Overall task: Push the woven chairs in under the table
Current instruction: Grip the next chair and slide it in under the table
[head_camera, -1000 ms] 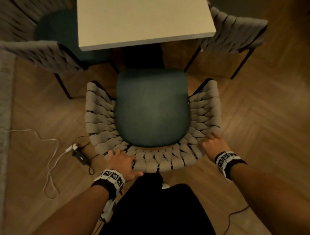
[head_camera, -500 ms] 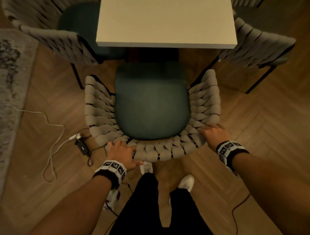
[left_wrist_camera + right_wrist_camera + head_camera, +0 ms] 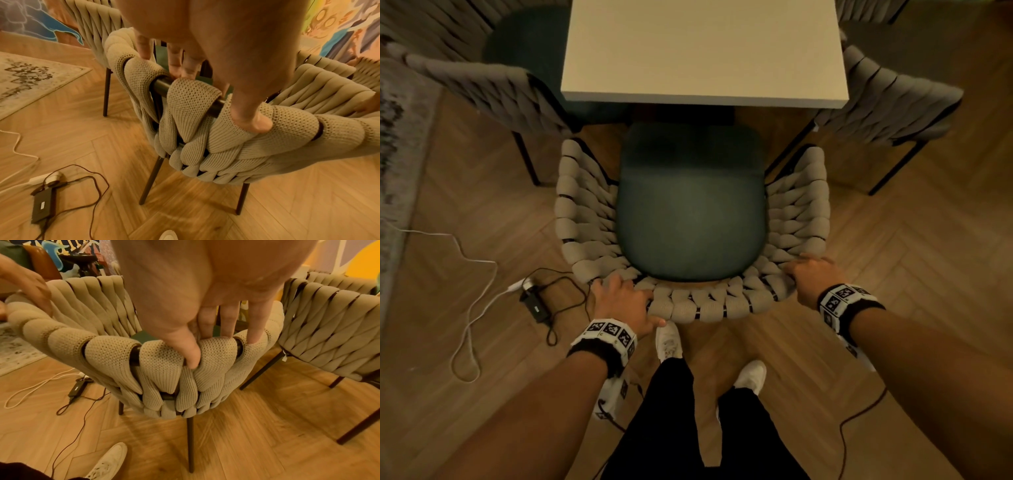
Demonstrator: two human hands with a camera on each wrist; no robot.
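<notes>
The chair [image 3: 690, 219] stands facing the worktop [image 3: 705, 51], its green seat just reaching under the near edge. The left hand [image 3: 621, 301] and right hand [image 3: 812, 279] each grip the woven back rim, fingers hooked over, thumbs outside. Push evenly with both so it runs straight between the two side chairs, avoiding the charger cable [image 3: 551, 301].

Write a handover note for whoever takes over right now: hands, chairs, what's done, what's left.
Left hand and right hand both grip the top rail of the beige woven chair with the dark green seat.
Its seat front just reaches the edge of the white rectangular table; most of it is not yet under.
The two side woven chairs, left and right, also stick out.
Left: push all in.
</notes>
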